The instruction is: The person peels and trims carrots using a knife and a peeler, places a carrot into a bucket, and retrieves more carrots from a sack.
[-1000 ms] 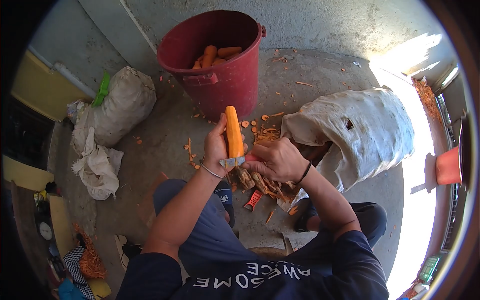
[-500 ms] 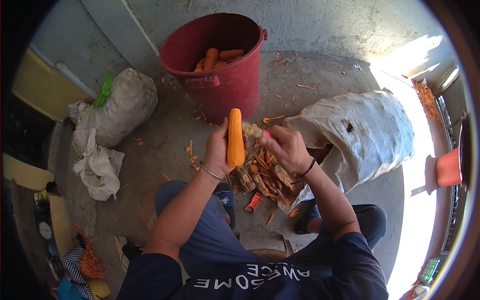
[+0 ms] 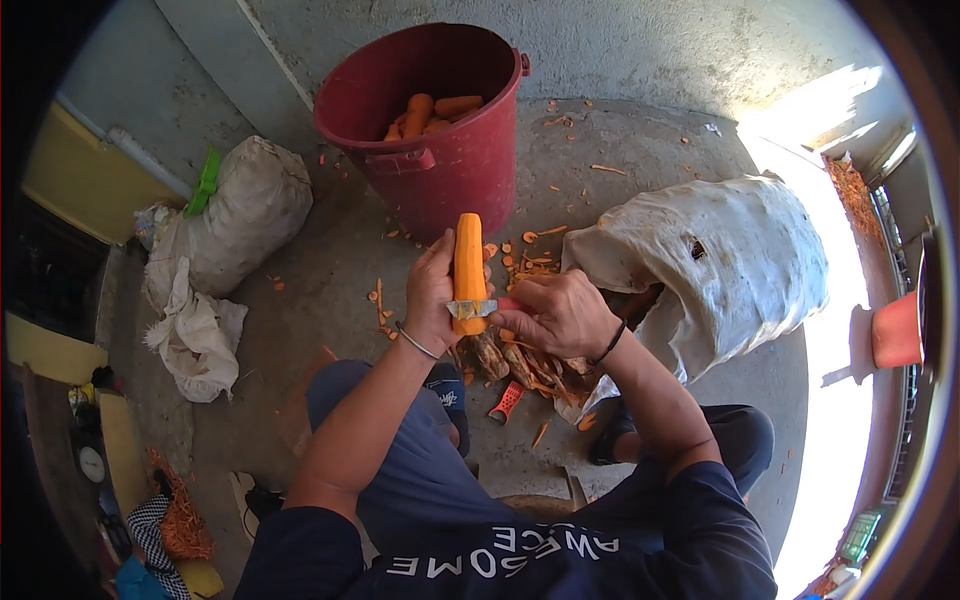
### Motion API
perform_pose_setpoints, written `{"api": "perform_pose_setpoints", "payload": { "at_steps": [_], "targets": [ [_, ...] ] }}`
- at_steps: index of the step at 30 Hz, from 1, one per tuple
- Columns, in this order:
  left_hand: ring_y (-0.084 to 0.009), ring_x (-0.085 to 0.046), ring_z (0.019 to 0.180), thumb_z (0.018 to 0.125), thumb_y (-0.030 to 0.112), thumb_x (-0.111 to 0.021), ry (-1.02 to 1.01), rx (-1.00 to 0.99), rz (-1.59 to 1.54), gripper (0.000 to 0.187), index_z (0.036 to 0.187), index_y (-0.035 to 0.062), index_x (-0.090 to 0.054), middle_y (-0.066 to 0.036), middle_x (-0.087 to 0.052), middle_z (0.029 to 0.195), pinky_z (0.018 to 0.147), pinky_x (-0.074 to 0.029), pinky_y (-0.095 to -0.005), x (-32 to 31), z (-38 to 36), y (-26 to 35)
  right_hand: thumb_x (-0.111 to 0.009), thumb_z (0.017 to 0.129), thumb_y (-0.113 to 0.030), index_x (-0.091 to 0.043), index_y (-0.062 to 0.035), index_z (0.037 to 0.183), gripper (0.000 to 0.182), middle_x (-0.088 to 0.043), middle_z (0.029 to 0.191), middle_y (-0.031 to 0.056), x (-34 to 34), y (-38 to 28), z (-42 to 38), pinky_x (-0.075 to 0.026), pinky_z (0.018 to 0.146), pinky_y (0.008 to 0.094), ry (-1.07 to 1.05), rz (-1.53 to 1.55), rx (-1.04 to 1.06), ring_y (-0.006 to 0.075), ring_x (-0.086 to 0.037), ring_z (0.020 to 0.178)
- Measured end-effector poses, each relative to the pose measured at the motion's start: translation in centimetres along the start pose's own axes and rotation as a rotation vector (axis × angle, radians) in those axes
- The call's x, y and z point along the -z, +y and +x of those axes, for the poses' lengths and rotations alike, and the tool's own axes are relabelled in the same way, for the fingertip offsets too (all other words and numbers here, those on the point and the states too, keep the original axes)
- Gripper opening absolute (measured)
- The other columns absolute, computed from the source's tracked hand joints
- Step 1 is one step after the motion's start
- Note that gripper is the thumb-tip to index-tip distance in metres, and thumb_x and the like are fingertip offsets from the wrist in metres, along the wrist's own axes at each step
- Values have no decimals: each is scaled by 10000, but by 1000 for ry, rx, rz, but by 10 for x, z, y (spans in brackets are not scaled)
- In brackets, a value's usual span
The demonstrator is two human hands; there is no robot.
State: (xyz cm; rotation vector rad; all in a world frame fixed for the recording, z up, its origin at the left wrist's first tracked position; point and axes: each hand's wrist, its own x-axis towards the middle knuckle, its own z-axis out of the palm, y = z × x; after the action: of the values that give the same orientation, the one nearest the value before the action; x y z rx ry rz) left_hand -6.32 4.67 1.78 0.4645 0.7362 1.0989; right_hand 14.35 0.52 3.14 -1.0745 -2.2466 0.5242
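Observation:
My left hand [image 3: 432,300] is wrapped around a peeled orange carrot [image 3: 468,250], held upright with its narrower end pointing away from me. My right hand [image 3: 562,312] grips the red handle of a peeler, and its metal blade [image 3: 471,308] lies across the carrot near the end closest to me. Bits of peel cling to the blade. Below my hands, carrot peelings and several dark, unpeeled-looking pieces [image 3: 490,357] lie heaped on the floor, beside an orange-red slotted tool [image 3: 507,401].
Ahead stands a dark red bin [image 3: 440,180] holding several carrots [image 3: 420,108]. A big white sack [image 3: 730,255] lies at the right, its mouth toward the peelings. Another stuffed sack [image 3: 255,200] leans at the left. A red bucket [image 3: 895,333] is at the far right.
My right hand has brought the peeler from beside the carrot's upper part down toward me, onto its near end. My left hand keeps its hold on the carrot.

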Motion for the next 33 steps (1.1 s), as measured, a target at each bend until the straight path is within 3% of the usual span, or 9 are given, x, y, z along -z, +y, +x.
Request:
{"api": "perform_pose_setpoints", "payload": {
  "at_steps": [7,10,13,14,17,20,21,25,33],
  "targets": [
    [-191,-646,756,1105,412,-537,-31,-15,41,330,1186,106,-628,-61,-653,945,606,-554,-352,-2,-1,0,-662,1002,-489,-684,-63,818,465,-653,678,159,-4,4,0,-508,584,489,39,-4,24,381,-670,639],
    [-188,-652,771,1104,410,-534,-116,45,7,326,1220,126,-641,-43,-663,960,621,-556,-361,5,0,-2,-684,1013,-451,-702,-26,907,438,-634,687,103,-3,26,3,-495,586,421,166,-77,-153,300,-679,632],
    [-188,-663,795,1099,413,-537,-196,135,-108,325,1240,142,-647,-31,-677,992,653,-557,-376,10,4,-6,-719,1025,-388,-638,-8,930,399,-533,782,-39,-11,43,2,-460,645,310,267,797,-517,54,-538,787],
    [-188,-669,807,1094,418,-541,-173,172,-156,327,1245,149,-649,-27,-684,1011,672,-556,-385,11,4,-7,-719,1025,-388,-638,-8,930,399,-533,782,-39,-16,45,0,-460,645,310,264,795,-517,54,-538,787],
    [-194,-673,825,1080,426,-559,-89,193,-152,322,1235,162,-657,-25,-689,1030,699,-543,-392,1,3,-10,-975,672,-526,-635,0,964,691,-571,746,51,-10,20,-2,-455,618,328,147,442,-310,118,-513,699],
    [-201,-679,834,1068,429,-573,-28,145,-151,317,1211,164,-671,-33,-692,1013,708,-539,-398,-7,-1,-17,-983,644,-528,-601,-6,934,709,-606,749,84,-24,7,1,-486,643,339,196,245,-134,122,-559,713],
    [-201,-679,834,1068,429,-573,-27,149,-150,317,1211,164,-671,-33,-692,1013,708,-539,-398,-4,-1,-17,-983,644,-528,-601,-6,934,709,-606,749,84,-26,11,0,-486,643,339,196,247,-138,122,-559,713],
    [-219,-682,862,1068,396,-562,-139,233,-190,300,1178,144,-681,-52,-701,1021,731,-544,-403,11,4,-15,-832,925,-284,-586,-9,828,381,-592,665,65,-21,47,5,-474,594,337,445,358,-488,102,-535,657],
    [-237,-675,893,1058,361,-578,-71,223,-142,279,1192,131,-666,-58,-683,1004,786,-548,-411,5,7,-18,-885,876,-361,-638,-11,957,436,-638,765,33,-19,47,1,-461,628,302,210,759,-399,100,-551,693]
  ]
}}
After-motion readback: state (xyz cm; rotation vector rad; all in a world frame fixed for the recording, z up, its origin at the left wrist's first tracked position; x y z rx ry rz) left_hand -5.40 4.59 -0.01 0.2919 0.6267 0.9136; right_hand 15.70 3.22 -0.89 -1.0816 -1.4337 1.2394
